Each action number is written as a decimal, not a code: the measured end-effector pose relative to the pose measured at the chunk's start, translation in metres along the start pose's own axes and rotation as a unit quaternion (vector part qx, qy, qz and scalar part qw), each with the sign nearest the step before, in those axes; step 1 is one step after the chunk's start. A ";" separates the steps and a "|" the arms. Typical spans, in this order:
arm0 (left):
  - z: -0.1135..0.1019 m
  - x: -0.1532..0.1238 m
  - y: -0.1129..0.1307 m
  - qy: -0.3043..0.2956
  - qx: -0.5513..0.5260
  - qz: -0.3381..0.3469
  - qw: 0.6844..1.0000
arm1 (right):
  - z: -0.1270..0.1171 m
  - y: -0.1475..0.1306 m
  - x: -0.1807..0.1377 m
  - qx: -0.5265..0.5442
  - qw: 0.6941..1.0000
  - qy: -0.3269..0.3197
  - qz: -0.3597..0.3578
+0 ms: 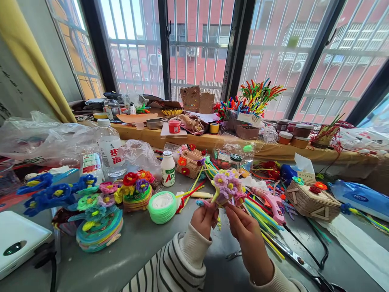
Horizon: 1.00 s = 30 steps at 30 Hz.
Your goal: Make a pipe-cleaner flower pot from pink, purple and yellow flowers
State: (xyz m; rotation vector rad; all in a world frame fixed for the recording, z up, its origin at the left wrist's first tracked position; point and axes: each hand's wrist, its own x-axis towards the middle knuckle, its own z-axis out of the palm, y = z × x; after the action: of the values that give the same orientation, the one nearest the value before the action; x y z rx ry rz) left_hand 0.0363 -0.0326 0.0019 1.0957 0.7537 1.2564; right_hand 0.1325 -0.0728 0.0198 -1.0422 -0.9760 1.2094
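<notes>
With left hand (203,221) at lower centre, gripping the lilac fuzzy-flower bunch (227,184), just right of the frame's centre, near its base; with right hand (247,233) alongside, pinching its lower edge; near pink glue gun (273,205), centre right, and scissors (300,260), lower right.

At the far side, tall black-framed windows (163,48) stand behind metal bars, with a mustard-yellow curtain (33,56) hanging at the left. A small red plastic tub (174,126) sits on the far ledge. On the left of the grey tabletop (103,271), a clear plastic water bottle (111,148) stands upright, well beyond a white device with rounded corners (22,237). A blue plastic tissue pack (361,198) lies at the right.
</notes>
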 end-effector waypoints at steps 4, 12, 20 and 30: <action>0.000 0.000 -0.001 0.011 0.003 -0.021 1.000 | -0.001 0.003 0.001 0.004 1.000 -0.002 -0.003; -0.004 0.001 -0.007 0.011 0.056 -0.019 0.998 | -0.002 0.005 0.003 -0.008 1.000 0.002 0.001; -0.009 0.001 -0.011 0.014 0.179 0.016 0.984 | -0.006 0.009 0.002 0.004 1.000 -0.008 -0.005; -0.009 -0.001 -0.007 0.026 0.171 0.038 0.984 | -0.004 0.005 0.002 0.027 1.000 0.000 0.011</action>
State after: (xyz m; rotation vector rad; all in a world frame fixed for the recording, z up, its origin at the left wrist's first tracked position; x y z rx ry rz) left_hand 0.0301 -0.0313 -0.0078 1.3839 1.0004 1.2510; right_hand 0.1349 -0.0708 0.0138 -1.0121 -0.9285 1.2465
